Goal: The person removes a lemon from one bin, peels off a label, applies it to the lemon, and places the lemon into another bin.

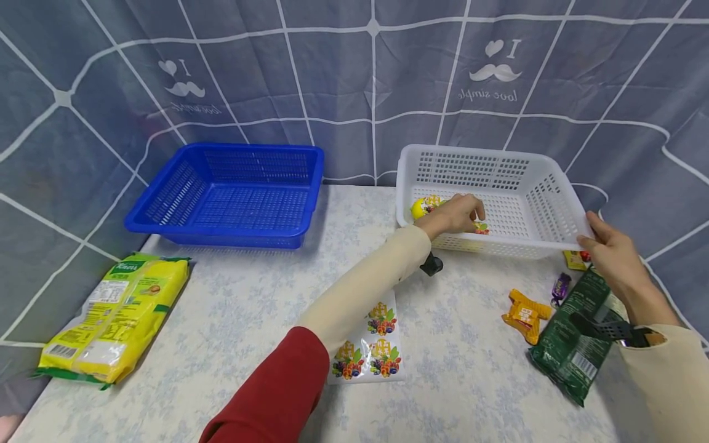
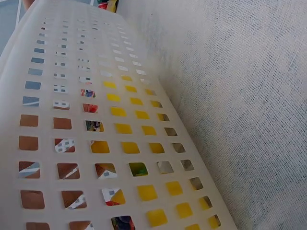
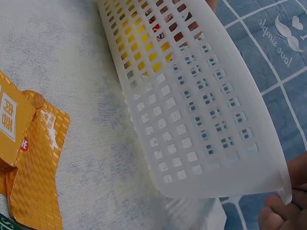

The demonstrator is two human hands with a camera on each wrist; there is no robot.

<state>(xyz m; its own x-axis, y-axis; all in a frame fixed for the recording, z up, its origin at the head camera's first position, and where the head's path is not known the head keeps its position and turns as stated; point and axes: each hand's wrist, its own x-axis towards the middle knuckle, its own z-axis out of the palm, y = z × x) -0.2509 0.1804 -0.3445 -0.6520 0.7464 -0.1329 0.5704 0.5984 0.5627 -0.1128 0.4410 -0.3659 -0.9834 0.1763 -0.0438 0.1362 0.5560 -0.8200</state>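
Observation:
My left hand (image 1: 455,214) reaches over the front wall into the white basket (image 1: 532,241), its fingers bent downward. Beside it lies a yellow round thing (image 1: 421,208) bearing a fruit-print sticker. Below the fingers shows another fruit-print sticker (image 1: 480,228); the basket wall hides whether they grip what is under it. In the left wrist view, yellow things (image 2: 130,147) show through the wall's holes. At the basket's front right corner my right hand (image 1: 615,258) pinches the rim, thumb on one side and fingers on the other; the right wrist view shows these fingers (image 3: 283,213).
A blue basket (image 1: 221,232) stands at the back left, with a yellow Knorr bag (image 1: 119,320) before it. Sticker sheets (image 1: 382,351) lie under my left arm. On the right are an orange packet (image 1: 525,315), a purple sweet (image 1: 560,288) and a green pouch (image 1: 576,338).

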